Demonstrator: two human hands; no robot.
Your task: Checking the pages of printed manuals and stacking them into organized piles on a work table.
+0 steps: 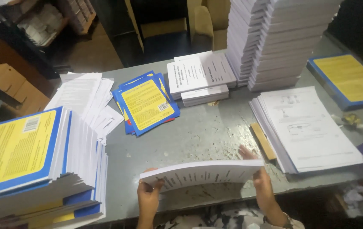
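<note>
My left hand [148, 193] and my right hand [261, 183] both grip a thick white bundle of printed pages [202, 173], one at each end. The bundle stands on its long edge near the front of the grey table [202, 131], printed face tilted toward me. My left thumb sits on its top left corner. My right fingers wrap over its right end. A stack of loose printed sheets [308, 127] lies just right of my right hand, and a flat wooden stick [262, 141] lies between them.
Blue-and-yellow covers [147, 104] fan out at mid table beside loose white sheets [84, 99]. A tall pile of bound books [24, 161] rises at the left. Small white bundles [200, 76], a very tall white stack [274, 38] and another yellow cover [351, 78] sit behind.
</note>
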